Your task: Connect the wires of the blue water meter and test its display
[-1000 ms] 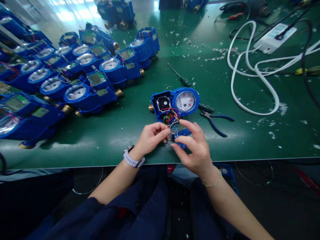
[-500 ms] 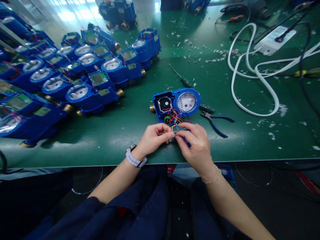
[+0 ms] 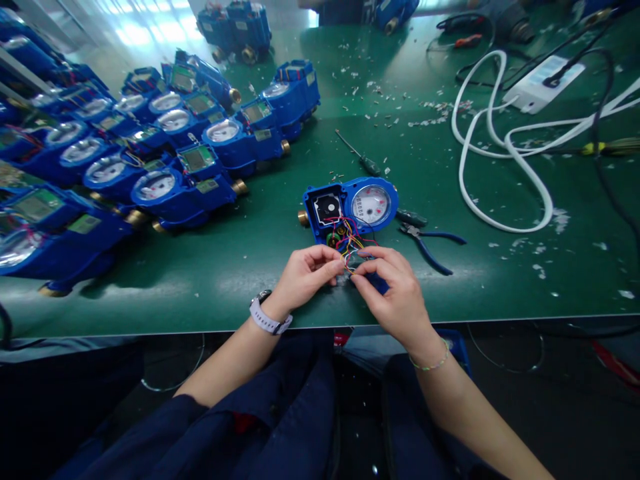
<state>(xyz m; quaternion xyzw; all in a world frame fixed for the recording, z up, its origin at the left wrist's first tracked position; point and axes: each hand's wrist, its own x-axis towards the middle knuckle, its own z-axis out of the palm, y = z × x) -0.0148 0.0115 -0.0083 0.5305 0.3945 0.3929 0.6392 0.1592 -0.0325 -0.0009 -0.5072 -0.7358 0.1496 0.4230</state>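
Across most of the view there's a green tabletop, with bits of scrap scattered over its far half. On the left is a crowd of blue meters, and over on the right sits a white power strip. The one that matters is the open meter, lying near the front edge, right in front of the person, with its wires spilling toward the hands.

Left hand: thumb and forefinger closed, seemingly pinching wires at the tips. Right hand: thumb and forefinger nearly together on a wire end as far as I can tell, other fingers looser, blue part half hidden underneath. Pliers lie just beside the meter, and a screwdriver is behind it.

I'd call this step sorting or joining the loose wires. Next move calls for a light, steady pinch, keeping the strands apart without tugging them.
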